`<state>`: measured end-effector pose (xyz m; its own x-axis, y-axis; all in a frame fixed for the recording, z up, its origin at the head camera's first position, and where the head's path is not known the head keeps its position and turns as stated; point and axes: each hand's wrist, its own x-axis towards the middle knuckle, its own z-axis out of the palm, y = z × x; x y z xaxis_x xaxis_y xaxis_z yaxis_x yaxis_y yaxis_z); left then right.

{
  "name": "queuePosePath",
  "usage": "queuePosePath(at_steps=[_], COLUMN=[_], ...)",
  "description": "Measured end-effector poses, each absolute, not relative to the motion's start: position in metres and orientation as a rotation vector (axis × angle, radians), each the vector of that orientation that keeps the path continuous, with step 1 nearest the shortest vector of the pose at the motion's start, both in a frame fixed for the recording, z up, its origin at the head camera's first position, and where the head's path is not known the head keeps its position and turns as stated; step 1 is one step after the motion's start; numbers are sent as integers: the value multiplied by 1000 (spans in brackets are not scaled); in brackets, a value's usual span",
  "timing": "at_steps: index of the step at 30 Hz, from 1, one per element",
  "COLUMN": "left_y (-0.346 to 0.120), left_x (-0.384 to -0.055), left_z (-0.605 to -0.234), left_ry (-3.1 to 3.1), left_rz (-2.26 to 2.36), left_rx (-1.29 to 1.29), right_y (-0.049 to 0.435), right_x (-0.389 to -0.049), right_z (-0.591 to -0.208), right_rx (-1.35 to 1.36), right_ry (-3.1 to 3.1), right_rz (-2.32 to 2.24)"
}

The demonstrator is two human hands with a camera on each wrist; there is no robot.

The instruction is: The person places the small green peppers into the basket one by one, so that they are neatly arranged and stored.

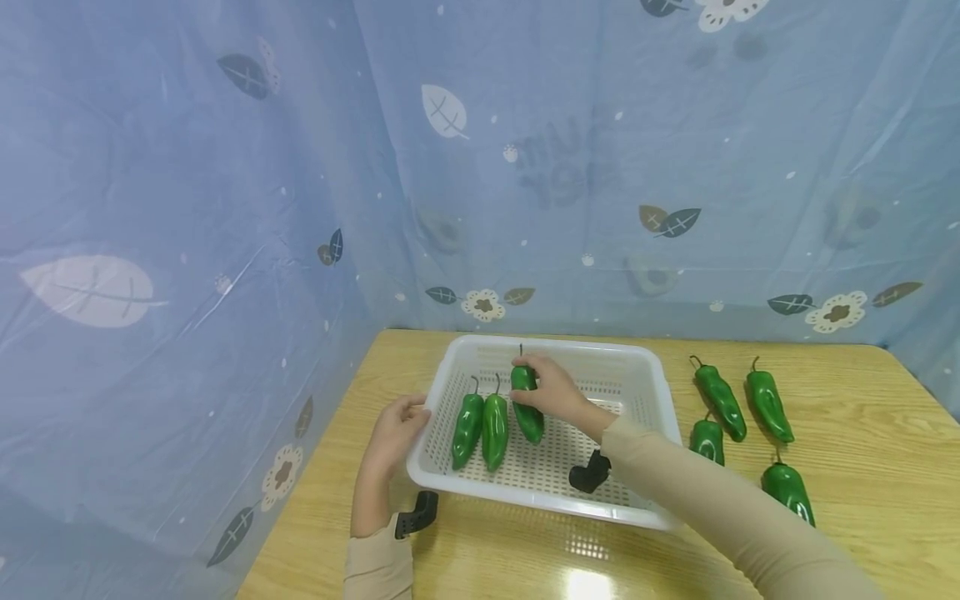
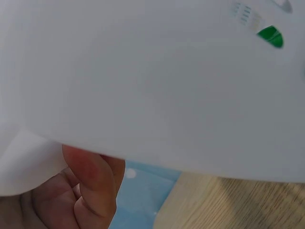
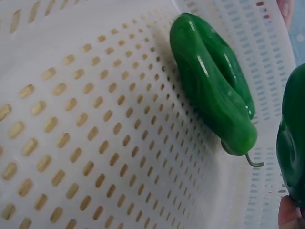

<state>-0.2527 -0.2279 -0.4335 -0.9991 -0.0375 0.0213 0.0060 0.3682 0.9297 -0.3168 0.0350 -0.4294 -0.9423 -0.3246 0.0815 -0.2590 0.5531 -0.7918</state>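
Note:
My right hand (image 1: 553, 390) grips a long green pepper (image 1: 528, 417) by its upper part, stem pointing away, inside the white plastic basket (image 1: 660, 392). In the right wrist view, the held pepper (image 3: 293, 138) shows at the right edge with a fingertip below it. Two more green peppers, one darker (image 1: 468, 431) and one brighter (image 1: 495, 432), lie side by side in the basket's left part. At the basket's left rim, my left hand (image 1: 393, 437) holds the edge with bent fingers. The left wrist view shows its fingers (image 2: 93, 174) against the underside of the rim.
Several green peppers (image 1: 768, 406) lie on the wooden table (image 1: 870, 417) to the right of the basket. Blue patterned sheeting (image 1: 525, 208) hangs behind the table and along its left. A black wrist mount (image 1: 590, 472) hangs under the right wrist, over the basket.

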Motion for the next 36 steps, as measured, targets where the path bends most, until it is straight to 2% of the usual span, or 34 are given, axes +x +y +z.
queuePosePath(at_steps=[36], left_y=[-228], left_x=[-251], left_z=[-431], left_ry=[-2554], left_rz=[-1780], left_rx=[32], right_y=[22], right_x=[-312], right_z=[-461], right_rx=[-513], right_ry=[2766], right_rz=[-1044])
